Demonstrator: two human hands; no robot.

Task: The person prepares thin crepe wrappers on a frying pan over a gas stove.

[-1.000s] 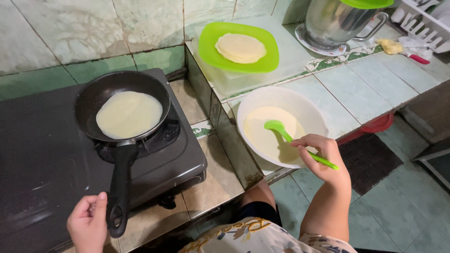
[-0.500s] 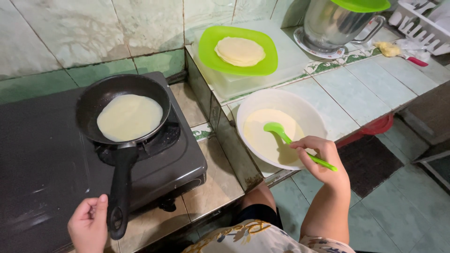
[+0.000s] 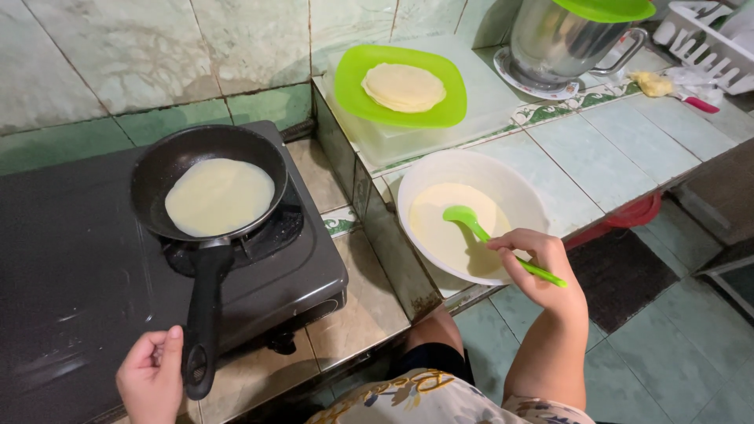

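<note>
one pan (image 3: pixel 208 184), one ladle (image 3: pixel 491 239), two hands

1. The black pan (image 3: pixel 208 188) fills the stove top (image 3: pixel 71 259); its long handle (image 3: pixel 203 314) blocks the 6 o'clock side.
2. The white bowl (image 3: pixel 518 196) blocks the counter's front edge.
3. At 1 o'clock from the bowl, bare tiles (image 3: pixel 620 149) leave room for a hand.

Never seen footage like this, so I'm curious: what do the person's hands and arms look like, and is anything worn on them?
Both are bare: the left hand and right hand show no gloves, rings or watch, and the right forearm has no sleeve. A floral-patterned garment shows at the bottom edge.
</note>
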